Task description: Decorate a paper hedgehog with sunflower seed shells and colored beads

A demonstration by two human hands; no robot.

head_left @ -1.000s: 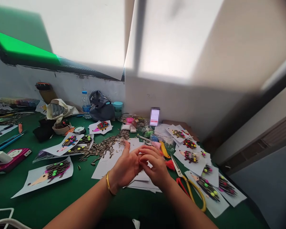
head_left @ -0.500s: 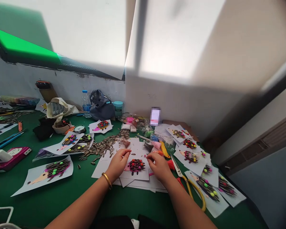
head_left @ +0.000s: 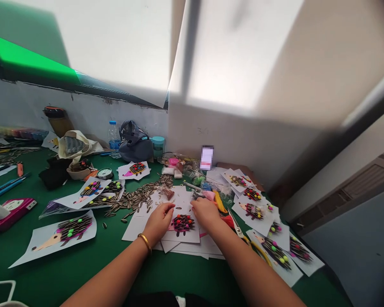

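A hedgehog picture [head_left: 183, 224] lies on the stacked white paper, its back of dark striped seeds dotted with red and pink balls. At its left side is my left hand [head_left: 160, 219], fingers curled and pressed together; anything in them is too small to make out. My right hand [head_left: 206, 213] reaches over the paper's right side, thumb and fingers drawn together beside a dark clay packet [head_left: 196, 195]. Its fingertips are partly hidden. A brown clay packet [head_left: 168, 194] and a few loose seeds lie on the sheet above the hedgehog.
Sunflower seeds [head_left: 134, 198] are heaped left of the paper. Scissors [head_left: 238, 228] with yellow handles lie beside my right forearm. More hedgehog pictures [head_left: 275, 251] cover the right side, and another [head_left: 70, 230] lies at left. Behind stand a phone [head_left: 206, 157] and a teal-lidded cup [head_left: 158, 147].
My right hand has moved forward and slightly left, from beside the hedgehog towards the dark clay packet. My left hand has barely shifted.
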